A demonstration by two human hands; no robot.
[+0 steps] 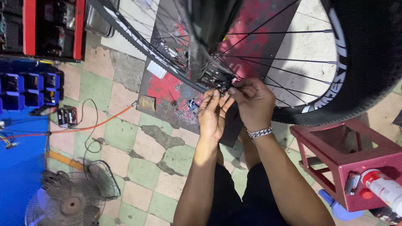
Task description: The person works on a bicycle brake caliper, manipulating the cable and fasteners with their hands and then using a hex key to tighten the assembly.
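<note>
A bicycle wheel [335, 62] with a black tyre, white-lettered rim and thin spokes fills the top of the head view. Both my hands meet at the black mechanism [213, 77] by the hub, close to the frame tube. My left hand [212, 114] presses its fingers up against the part. My right hand [251, 100], with a silver bracelet at the wrist, pinches a small piece at the same spot. What the fingertips hold is too small to tell.
A red metal stand [339, 157] sits at the right, with a spray can [383, 188] beside it. A floor fan [71, 196] lies at the lower left. An orange cable [96, 123] crosses the tiled floor. Blue bins [25, 88] and a red rack [29, 27] stand at the left.
</note>
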